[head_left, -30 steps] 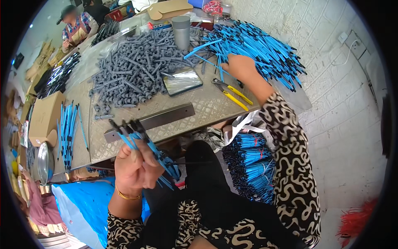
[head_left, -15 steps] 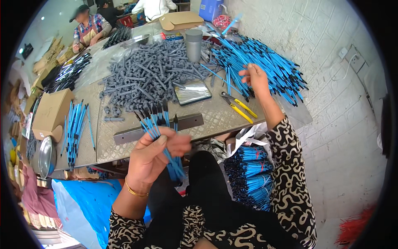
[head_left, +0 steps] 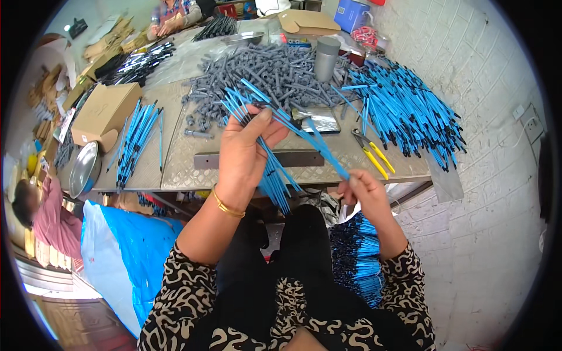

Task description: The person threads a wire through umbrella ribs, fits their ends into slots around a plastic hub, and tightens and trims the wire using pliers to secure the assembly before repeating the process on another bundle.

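The left hand (head_left: 240,152) is curled around a loose sheaf of thin blue rods (head_left: 274,178), smooth and narrow with dark bands and tips; its thumb presses down across them, and the rods fan out above and below the grip. The right hand (head_left: 372,198) is lower and to the right, thumb and fingertips pinched narrow on the ends of longer blue rods (head_left: 321,147) that slant straight down from the left fingers.

Just beyond the left fingers, on a worktop (head_left: 181,167) with a faint embossed pattern, lies a flat dark bar (head_left: 304,158) with a round hole near its end, partly hidden by the rods. Past the right fingertips rest yellow-handled pliers (head_left: 374,155), handles spread. A shallow dark-edged case (head_left: 325,121) with glossy contents sits between the hands, farther in.

To the left of the left fingers are a round, shiny metal bowl (head_left: 86,168), a small bunch of blue rods (head_left: 136,146) and a matte cardboard box (head_left: 110,114).

Behind the left fingers spreads a heap of ribbed grey tubular parts (head_left: 275,65), with a smooth grey cylinder (head_left: 326,59) at its right; beyond the right fingers, a big pile of black-tipped blue rods (head_left: 410,111) lies near the white, brick-textured wall (head_left: 486,117).
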{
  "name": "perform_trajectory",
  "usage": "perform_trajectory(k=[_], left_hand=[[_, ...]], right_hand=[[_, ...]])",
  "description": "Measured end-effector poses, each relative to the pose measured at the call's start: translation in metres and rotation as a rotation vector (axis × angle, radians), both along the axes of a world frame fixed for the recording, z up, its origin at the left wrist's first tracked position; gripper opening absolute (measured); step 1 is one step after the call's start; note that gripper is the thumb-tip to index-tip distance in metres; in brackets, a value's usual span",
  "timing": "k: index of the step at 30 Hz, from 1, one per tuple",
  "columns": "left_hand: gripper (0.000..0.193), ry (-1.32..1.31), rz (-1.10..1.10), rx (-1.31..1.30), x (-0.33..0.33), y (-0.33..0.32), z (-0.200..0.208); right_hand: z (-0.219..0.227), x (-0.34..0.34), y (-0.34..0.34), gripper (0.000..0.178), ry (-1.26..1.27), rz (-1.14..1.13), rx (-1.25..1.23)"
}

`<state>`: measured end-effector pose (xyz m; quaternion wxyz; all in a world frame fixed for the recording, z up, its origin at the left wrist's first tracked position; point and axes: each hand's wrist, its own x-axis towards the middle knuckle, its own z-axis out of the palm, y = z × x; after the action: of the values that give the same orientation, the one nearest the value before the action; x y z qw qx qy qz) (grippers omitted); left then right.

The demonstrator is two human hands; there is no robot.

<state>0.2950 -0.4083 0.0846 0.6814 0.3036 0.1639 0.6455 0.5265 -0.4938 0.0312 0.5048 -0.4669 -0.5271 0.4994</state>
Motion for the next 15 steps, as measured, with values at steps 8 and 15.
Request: perform_trajectory(k=[8, 15], left_hand=[[0.013, 0.130, 0.093, 0.043, 0.001, -0.005, -0.021], [0.029, 0.096, 0.039, 0.057, -0.003, -0.023, -0.006]], right_hand=[[-0.015, -0.027, -0.010, 0.015, -0.455, 0.039, 0.328], [-0.013, -0.032, -0.006, 0.018, -0.441, 0.102, 0.199]])
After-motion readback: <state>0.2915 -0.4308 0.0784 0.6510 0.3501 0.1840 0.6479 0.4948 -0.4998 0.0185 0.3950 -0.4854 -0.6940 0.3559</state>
